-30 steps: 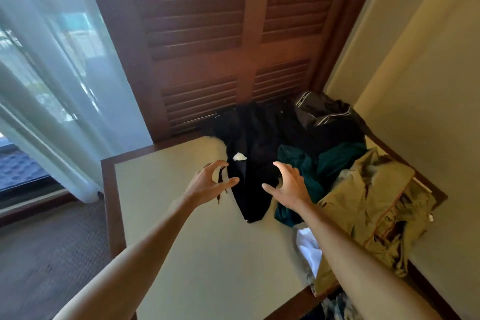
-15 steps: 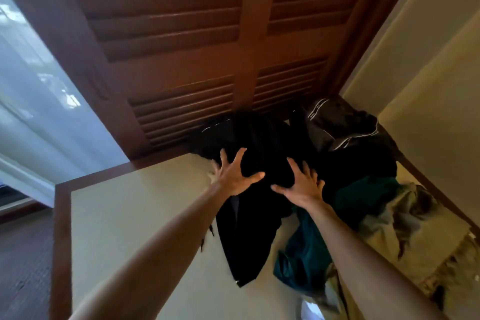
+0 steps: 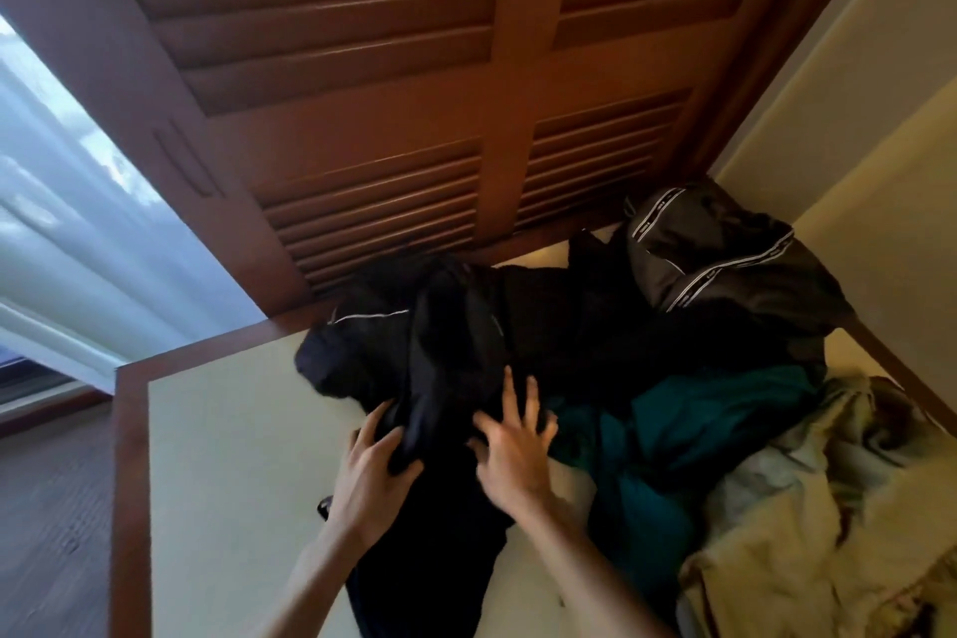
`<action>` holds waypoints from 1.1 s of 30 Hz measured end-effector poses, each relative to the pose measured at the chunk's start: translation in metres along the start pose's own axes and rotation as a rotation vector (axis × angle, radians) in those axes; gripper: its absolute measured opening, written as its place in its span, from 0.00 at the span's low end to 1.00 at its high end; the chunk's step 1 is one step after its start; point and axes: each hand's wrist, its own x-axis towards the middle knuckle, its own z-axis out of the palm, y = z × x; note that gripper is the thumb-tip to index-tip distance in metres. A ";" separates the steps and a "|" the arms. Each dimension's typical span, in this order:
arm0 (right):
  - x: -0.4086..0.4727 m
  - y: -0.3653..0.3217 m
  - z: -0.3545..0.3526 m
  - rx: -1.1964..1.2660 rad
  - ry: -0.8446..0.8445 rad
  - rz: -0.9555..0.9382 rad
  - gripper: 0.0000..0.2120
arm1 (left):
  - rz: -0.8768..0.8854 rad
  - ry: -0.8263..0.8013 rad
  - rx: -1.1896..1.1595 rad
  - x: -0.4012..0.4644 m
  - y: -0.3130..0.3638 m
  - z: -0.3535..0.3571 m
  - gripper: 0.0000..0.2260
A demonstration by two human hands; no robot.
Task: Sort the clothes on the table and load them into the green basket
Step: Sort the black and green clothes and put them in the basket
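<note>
Both arms reach fwd; left hand grip curled shut, right hand flat, fingers spread.

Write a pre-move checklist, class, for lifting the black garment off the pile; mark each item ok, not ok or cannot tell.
1. Left hand has a hold on the black garment: ok, fingers curl round a fold.
2. Right hand has a hold: not ok, its fingers lie spread flat on the cloth.
3. Black garment free of the teal garment: cannot tell, they overlap.
4. Striped dark garment clear of the lift: cannot tell, it rests against the black pile.
5. Green basket in view: not ok, not visible.
6. Table has bare space for sorting: ok.
</note>
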 end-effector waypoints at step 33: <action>0.016 -0.083 -0.060 1.155 -0.155 0.146 0.25 | -0.206 0.087 -0.785 0.050 0.080 -0.071 0.24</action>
